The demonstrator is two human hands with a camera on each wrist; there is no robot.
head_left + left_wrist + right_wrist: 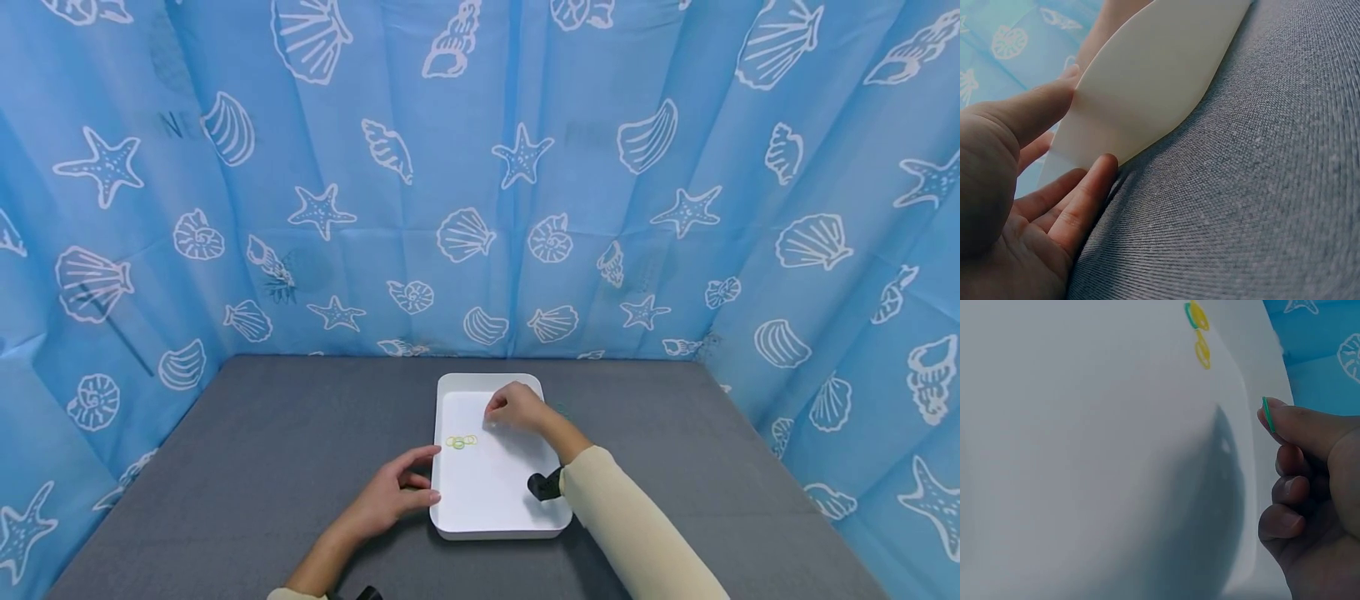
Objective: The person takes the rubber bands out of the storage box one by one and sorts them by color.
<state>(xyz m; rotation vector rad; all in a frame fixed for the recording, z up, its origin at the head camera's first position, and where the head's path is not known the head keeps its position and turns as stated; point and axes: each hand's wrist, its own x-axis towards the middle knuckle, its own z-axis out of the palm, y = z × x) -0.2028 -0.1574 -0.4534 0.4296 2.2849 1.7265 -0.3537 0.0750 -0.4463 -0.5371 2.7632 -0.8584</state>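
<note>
Right hand (pixel 517 406): thumb and index finger pinch a green ring (pixel 1268 414) over the tray's upper part. Left hand (pixel 393 492): fingers spread, tips against the left wall of the tray (pixel 495 504). The ring is likely light, flexible and easily dropped; grip by its edge. Ring cluster (pixel 459 442): on the tray floor, upper left. Raised walls bound all sides; lateral room appears ample over the counter (pixel 300 433), frame left.
</note>
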